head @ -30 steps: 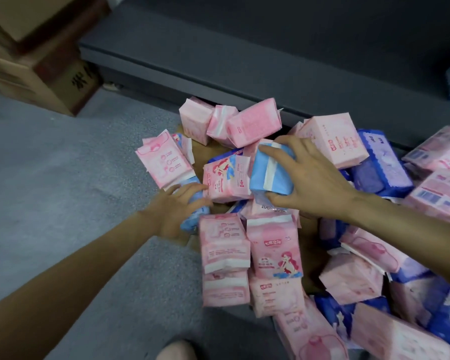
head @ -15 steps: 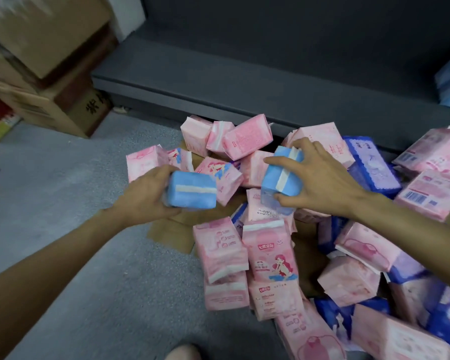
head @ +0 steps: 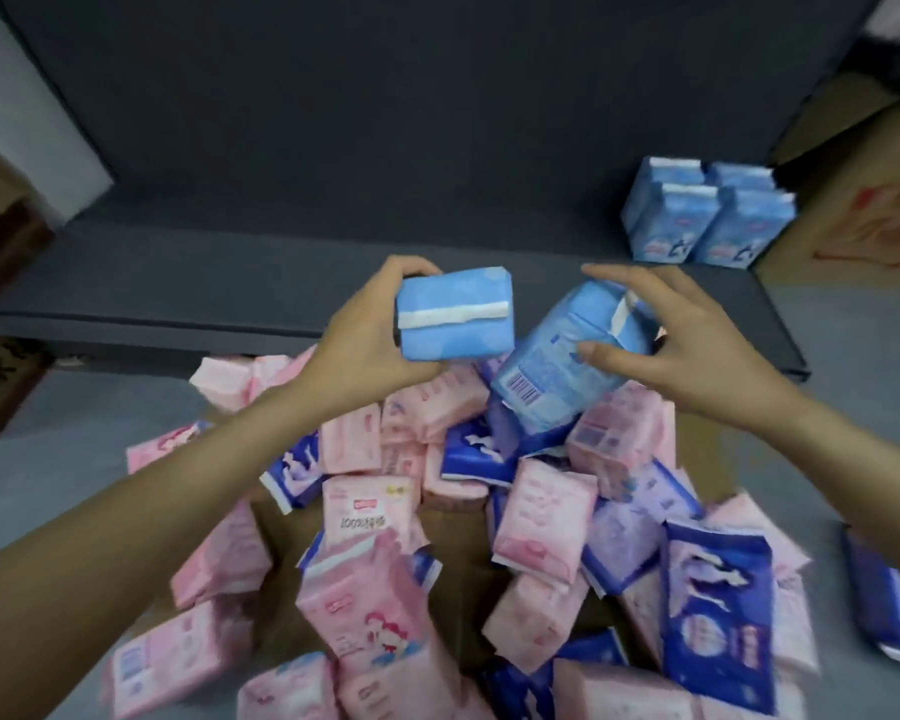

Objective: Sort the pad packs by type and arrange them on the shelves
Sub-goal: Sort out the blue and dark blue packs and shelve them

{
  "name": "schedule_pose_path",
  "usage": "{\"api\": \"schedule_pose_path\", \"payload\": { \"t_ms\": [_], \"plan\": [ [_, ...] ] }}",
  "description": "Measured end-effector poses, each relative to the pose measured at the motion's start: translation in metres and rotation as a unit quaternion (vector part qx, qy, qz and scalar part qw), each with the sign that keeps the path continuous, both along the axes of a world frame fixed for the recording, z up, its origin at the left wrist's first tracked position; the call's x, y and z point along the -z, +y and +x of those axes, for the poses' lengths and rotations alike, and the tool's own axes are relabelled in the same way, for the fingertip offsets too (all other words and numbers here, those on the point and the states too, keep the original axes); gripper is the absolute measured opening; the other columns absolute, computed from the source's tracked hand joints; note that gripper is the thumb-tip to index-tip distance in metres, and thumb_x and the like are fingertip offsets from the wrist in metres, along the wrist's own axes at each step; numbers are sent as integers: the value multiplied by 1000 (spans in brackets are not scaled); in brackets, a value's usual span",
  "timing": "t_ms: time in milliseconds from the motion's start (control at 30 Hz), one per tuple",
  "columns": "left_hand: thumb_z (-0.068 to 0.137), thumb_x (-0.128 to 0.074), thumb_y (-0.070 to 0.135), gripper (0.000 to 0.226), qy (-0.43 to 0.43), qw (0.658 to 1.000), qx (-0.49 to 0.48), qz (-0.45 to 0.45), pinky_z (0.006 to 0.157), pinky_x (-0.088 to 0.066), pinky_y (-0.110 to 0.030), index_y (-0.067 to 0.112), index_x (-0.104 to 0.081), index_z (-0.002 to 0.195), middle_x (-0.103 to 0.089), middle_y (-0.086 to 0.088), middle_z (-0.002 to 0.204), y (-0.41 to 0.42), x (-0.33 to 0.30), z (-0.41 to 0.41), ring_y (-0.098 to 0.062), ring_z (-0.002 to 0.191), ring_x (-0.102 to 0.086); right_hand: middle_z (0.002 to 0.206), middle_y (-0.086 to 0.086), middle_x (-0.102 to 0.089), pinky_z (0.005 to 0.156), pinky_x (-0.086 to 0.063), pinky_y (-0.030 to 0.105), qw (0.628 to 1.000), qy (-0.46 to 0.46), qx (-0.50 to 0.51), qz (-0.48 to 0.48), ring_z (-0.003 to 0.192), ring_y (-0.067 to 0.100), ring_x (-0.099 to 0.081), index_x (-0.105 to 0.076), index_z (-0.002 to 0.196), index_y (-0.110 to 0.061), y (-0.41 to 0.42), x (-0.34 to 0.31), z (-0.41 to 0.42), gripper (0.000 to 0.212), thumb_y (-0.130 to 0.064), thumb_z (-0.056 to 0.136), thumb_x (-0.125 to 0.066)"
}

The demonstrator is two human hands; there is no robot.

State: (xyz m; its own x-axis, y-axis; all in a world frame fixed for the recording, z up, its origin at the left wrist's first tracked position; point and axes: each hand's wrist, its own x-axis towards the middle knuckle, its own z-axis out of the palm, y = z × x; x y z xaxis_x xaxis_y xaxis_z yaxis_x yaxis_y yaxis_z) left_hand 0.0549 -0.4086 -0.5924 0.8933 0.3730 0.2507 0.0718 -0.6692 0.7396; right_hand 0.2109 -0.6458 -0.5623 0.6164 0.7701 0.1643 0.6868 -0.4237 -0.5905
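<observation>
My left hand (head: pixel 370 330) grips a light blue pad pack (head: pixel 455 317) with a white seam strip, held above the pile. My right hand (head: pixel 681 345) holds a second light blue pad pack (head: pixel 557 371), tilted, barcode side facing me. Both packs hover over the front edge of the dark grey shelf (head: pixel 178 283). Below lies a heap of pink pad packs (head: pixel 365 600) mixed with dark blue pad packs (head: pixel 718 615) on flattened cardboard (head: pixel 468 558). Several light blue packs (head: pixel 707 220) stand upright on the shelf at the right.
Brown cardboard boxes (head: pixel 6 376) stand at the left of the shelf, and another cardboard box (head: pixel 874 210) with red print sits at the right. Grey floor (head: pixel 74 459) surrounds the pile. The shelf's dark back wall (head: pixel 385 122) rises behind.
Both hands lifted their light blue packs out of the pile and raised them toward the shelf. The view swung right, revealing the standing light blue packs.
</observation>
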Motion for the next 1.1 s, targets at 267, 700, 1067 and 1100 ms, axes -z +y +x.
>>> {"api": "schedule_pose_path", "payload": {
  "t_ms": [267, 700, 1067, 1100],
  "plan": [
    [75, -74, 3, 66, -68, 987, 62, 130, 86, -45, -27, 31, -48, 128, -24, 9, 153, -80, 12, 158, -8, 124, -44, 129, 6, -30, 92, -29, 14, 995, -29, 98, -3, 124, 12, -30, -52, 121, -39, -101, -1, 119, 61, -15, 69, -73],
    [71, -74, 56, 55, 135, 985, 16, -104, 69, -53, -27, 32, -54, 117, -63, 10, 111, -107, 40, 363, -9, 94, -61, 151, 12, 2, 107, -37, 42, 963, 9, 194, -186, 135, 41, -25, -30, 143, -31, -124, 73, 278, 95, -37, 66, -84],
    [68, -80, 44, 81, 202, 974, 50, 86, 96, -46, -39, 24, -43, 137, -51, -1, 130, -112, 80, 401, -20, 115, -53, 145, 5, -25, 99, -43, 45, 938, -86, 84, -326, 126, 31, -43, -10, 152, -18, -127, 86, 327, 109, -56, 72, -73],
    [68, -79, 44, 86, 203, 970, 53, 124, 98, -43, -40, 25, -38, 141, -48, -3, 133, -114, 78, 402, -22, 119, -49, 145, 3, -28, 100, -41, 44, 942, -79, 76, -318, 127, 29, -42, -10, 152, -19, -128, 86, 331, 108, -47, 72, -77]
  ]
}}
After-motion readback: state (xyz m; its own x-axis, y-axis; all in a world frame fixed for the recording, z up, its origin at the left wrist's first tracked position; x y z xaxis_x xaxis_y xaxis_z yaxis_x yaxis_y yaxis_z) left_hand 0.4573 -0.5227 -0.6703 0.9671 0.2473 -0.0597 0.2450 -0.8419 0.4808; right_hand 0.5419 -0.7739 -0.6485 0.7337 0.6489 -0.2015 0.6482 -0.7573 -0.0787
